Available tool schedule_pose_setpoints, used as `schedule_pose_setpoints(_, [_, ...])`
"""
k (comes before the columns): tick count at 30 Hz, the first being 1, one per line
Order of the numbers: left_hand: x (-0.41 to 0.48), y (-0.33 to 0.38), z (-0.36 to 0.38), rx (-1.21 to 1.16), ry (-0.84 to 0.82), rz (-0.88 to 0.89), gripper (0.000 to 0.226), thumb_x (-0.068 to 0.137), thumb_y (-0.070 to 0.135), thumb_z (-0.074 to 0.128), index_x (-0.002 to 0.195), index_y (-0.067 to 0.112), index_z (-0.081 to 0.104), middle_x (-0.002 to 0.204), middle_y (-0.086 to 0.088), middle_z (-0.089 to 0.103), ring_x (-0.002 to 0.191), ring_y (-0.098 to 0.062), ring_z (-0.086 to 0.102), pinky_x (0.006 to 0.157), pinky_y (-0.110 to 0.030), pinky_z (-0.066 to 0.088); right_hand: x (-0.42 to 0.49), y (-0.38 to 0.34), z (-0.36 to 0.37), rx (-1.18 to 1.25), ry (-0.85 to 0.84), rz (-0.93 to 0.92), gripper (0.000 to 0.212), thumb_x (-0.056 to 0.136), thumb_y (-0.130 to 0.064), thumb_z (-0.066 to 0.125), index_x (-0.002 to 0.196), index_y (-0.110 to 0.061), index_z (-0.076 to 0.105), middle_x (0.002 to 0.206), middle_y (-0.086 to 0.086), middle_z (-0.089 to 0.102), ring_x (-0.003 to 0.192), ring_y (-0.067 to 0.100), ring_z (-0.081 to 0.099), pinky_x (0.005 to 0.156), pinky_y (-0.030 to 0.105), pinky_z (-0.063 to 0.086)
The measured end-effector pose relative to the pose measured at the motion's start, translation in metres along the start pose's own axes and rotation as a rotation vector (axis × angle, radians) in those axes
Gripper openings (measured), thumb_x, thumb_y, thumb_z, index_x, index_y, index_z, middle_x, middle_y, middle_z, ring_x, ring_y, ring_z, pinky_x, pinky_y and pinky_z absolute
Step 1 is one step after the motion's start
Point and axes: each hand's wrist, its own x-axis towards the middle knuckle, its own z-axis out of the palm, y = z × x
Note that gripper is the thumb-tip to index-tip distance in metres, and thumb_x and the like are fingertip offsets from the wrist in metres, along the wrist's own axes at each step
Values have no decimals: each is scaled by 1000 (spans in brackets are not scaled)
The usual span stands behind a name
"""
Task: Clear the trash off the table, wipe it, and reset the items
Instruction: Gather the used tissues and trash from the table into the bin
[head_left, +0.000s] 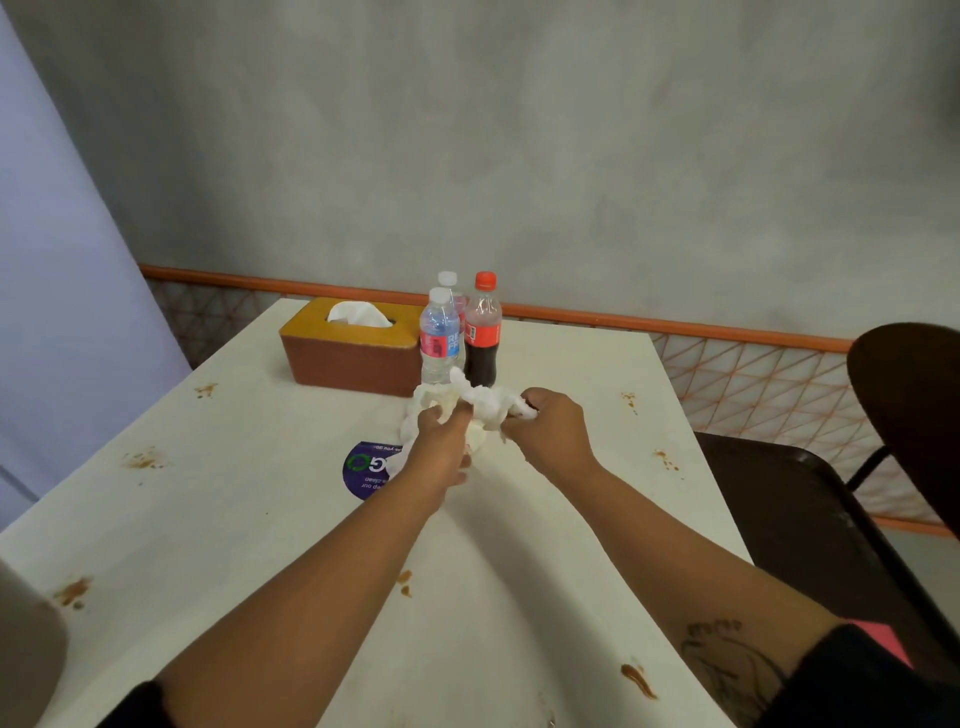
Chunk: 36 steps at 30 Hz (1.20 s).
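Crumpled tissues (480, 402) held above mid surface (260, 519) — left hand (441, 436) & right hand (550, 426) both gripping the wad. Behind: 2 water bottles (440, 338), cola bottle (483, 332), tissue box (353, 348). Brown stains (638, 680) around surface.
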Motion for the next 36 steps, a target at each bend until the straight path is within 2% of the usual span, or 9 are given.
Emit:
schedule_pose_setpoints(6, [-4, -3, 5, -249, 81, -22, 47, 94, 38, 52, 135, 27, 32, 115, -10, 57, 96, -30, 62, 67, -39, 55, -22, -12, 2, 125, -136, 44, 14, 75, 0, 59, 64, -8, 55, 60, 4, 51, 52, 17, 46, 50, 27, 44])
schedule_pose_setpoints(9, [-5, 5, 10, -379, 154, -63, 49, 95, 49, 40, 138, 25, 36, 130, -9, 54, 112, -34, 58, 86, -51, 53, -31, -18, 5, 174, -203, 89, 3, 72, -5, 57, 70, -5, 60, 65, 5, 57, 56, 16, 51, 47, 23, 42])
schedule_pose_setpoints(13, [-17, 6, 15, -373, 174, 65, 69, 89, 68, 21, 140, 25, 36, 136, -5, 50, 124, -29, 49, 104, -52, 40, -31, -19, 17, 75, -216, 127, 20, 75, -16, 51, 55, -16, 45, 70, 11, 62, 66, 24, 55, 56, 25, 41])
schedule_pose_setpoints(16, [-32, -3, 15, -255, 123, 173, 78, 80, 73, 27, 140, 25, 32, 133, 2, 49, 124, -21, 47, 107, -48, 38, -32, -16, 23, 1, -192, 103, 35, 86, -8, 46, 52, -16, 42, 63, 7, 57, 61, 21, 50, 59, 26, 39])
schedule_pose_setpoints(19, [-32, -8, 16, -149, 146, 213, 79, 74, 69, 48, 136, 21, 38, 125, -2, 56, 119, -23, 53, 102, -46, 44, -36, -16, 27, -95, -219, -4, 36, 93, -15, 43, 58, -17, 47, 74, 11, 65, 62, 18, 55, 57, 20, 41])
schedule_pose_setpoints(23, [-22, -14, 9, -60, 211, 102, 43, 92, 38, 56, 125, 13, 45, 111, -9, 58, 100, -25, 57, 88, -42, 52, -38, -13, 25, -30, -321, -14, 32, 85, -7, 53, 58, -22, 43, 61, -5, 52, 53, 7, 47, 41, 8, 32])
schedule_pose_setpoints(29, [-9, -32, -3, -154, 314, 16, 30, 88, 19, 56, 114, 5, 52, 101, -12, 55, 87, -25, 51, 65, -31, 43, -19, -1, 15, 260, -319, 107, 2, 79, -8, 60, 78, -9, 61, 73, -1, 59, 61, 16, 54, 43, 21, 38])
schedule_pose_setpoints(33, [-7, -38, -4, -173, 283, -18, 19, 89, 14, 53, 105, 6, 56, 77, -3, 48, 63, -16, 43, 49, -24, 33, 18, 26, 8, -121, -208, 21, 16, 78, -15, 61, 94, -18, 62, 87, -3, 59, 88, 18, 58, 73, 27, 46])
schedule_pose_setpoints(36, [-4, -40, -6, -158, 253, -43, 22, 88, 16, 54, 109, 7, 56, 80, -3, 49, 65, -17, 45, 51, -25, 40, 44, 45, -8, -549, -300, -48, 45, 82, -15, 55, 126, -25, 51, 122, 0, 56, 120, 21, 46, 94, 33, 40])
